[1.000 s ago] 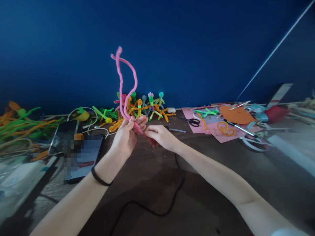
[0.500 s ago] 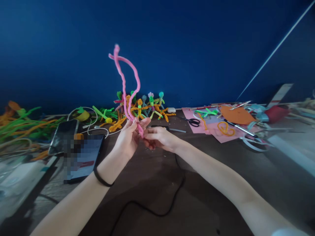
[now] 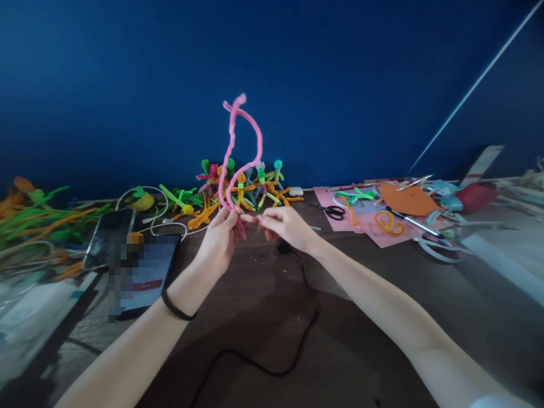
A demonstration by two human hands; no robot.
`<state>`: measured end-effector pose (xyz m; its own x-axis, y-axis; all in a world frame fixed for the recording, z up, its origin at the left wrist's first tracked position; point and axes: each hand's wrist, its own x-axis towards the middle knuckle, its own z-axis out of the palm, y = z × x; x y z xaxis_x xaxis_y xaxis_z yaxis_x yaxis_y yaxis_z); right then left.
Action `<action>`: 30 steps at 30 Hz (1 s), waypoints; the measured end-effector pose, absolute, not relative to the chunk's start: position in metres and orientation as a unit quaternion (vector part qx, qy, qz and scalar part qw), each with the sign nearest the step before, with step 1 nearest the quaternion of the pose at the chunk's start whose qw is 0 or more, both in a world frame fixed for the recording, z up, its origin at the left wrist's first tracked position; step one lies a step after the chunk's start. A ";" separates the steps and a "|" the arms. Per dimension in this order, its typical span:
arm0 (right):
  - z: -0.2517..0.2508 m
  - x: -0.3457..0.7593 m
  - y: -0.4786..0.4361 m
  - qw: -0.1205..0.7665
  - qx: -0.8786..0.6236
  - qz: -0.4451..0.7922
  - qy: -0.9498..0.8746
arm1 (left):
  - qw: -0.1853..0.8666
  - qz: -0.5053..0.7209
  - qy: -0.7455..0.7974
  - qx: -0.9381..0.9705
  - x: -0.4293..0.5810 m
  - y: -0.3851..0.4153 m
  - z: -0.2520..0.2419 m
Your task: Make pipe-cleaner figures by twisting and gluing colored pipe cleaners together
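Note:
My left hand (image 3: 216, 238) pinches a pink pipe cleaner (image 3: 259, 139) near its lower end. Two long strands rise from the grip, one bowed out to the right, and they cross at the top. A short pink tail pokes out below the thumb. My right hand (image 3: 287, 226) is just to the right, its thumb and fingers closed together close to the left fingertips. Whatever lies in that pinch is too small to make out.
Several pipe-cleaner figures (image 3: 241, 180) stand against the blue wall. Phones (image 3: 113, 232) and a tablet (image 3: 165, 266) lie left, near loose pipe cleaners. Scissors (image 3: 335, 212), pink paper (image 3: 376, 235) and a pen (image 3: 419, 222) lie right. A black cable (image 3: 272, 371) crosses the table.
The upright pink strands have swung to the right and lower. My right hand has drawn slightly to the right, off the pink tail. My left hand keeps its grip.

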<state>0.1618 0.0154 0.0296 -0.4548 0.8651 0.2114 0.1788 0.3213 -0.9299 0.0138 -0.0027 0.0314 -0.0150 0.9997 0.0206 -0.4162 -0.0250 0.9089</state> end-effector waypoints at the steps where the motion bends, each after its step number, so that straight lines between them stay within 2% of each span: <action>1: 0.030 0.165 0.019 0.399 -0.374 0.445 -0.710 | 0.588 0.595 0.381 0.393 0.014 -0.003 0.031; 5: 0.026 0.170 0.030 0.433 -0.378 0.488 -0.657 | 0.638 0.522 0.383 0.415 0.014 -0.005 0.029; 12: 0.026 0.175 0.035 0.418 -0.229 0.657 -0.584 | 0.684 0.373 0.377 0.502 0.015 -0.007 0.023; 19: 0.034 0.184 0.040 0.486 -0.257 0.626 -0.553 | 0.669 0.277 0.405 0.559 0.004 -0.001 0.022; 25: 0.033 0.185 0.042 0.495 -0.293 0.613 -0.542 | 0.653 0.254 0.408 0.586 0.000 0.001 0.023; 30: 0.027 0.182 0.044 0.501 -0.328 0.601 -0.530 | 0.583 0.235 0.436 0.644 -0.006 0.004 0.024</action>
<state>0.1818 0.0445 0.0265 -0.2827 0.9493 0.1376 -0.2553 0.0638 -0.9647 -0.0062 0.0041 0.0244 0.5097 0.8356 -0.2049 0.2874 0.0592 0.9560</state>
